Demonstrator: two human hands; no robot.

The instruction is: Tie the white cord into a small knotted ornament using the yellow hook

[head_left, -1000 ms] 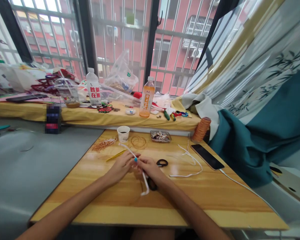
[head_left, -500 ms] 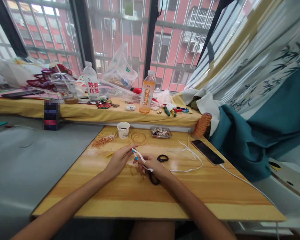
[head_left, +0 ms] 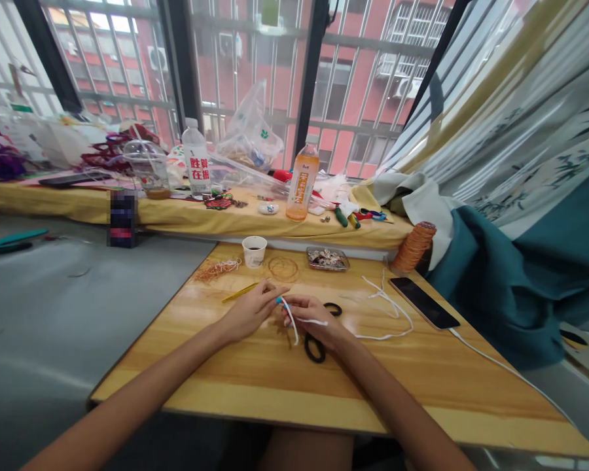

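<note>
Close together above the wooden table, both hands pinch a short white cord point(head_left: 290, 322). My left hand point(head_left: 248, 313) is closed at its fingertips on the cord's upper end. Beside it, my right hand point(head_left: 319, 320) holds the same cord between thumb and fingers. One cord end hangs down between the hands, and another lies across the right fingers. Small blue spots show at the fingertips; whether they are nails or beads I cannot tell. Black-handled scissors point(head_left: 315, 348) lie partly hidden under my right hand. A yellow stick-like tool point(head_left: 239, 292) lies beyond my left hand.
On the table point(head_left: 235, 386) stand a paper cup point(head_left: 254, 252), a clear box of small pieces point(head_left: 327, 259) and an orange thread spool point(head_left: 414, 247). A phone point(head_left: 424, 303) lies right, near loose white cord point(head_left: 397, 311). Bottles, including an orange drink point(head_left: 303, 186), line the ledge.
The white cord has shifted in my fingers: one end now hangs downward between the hands instead of running along the right hand. The whole view has turned slightly left.
</note>
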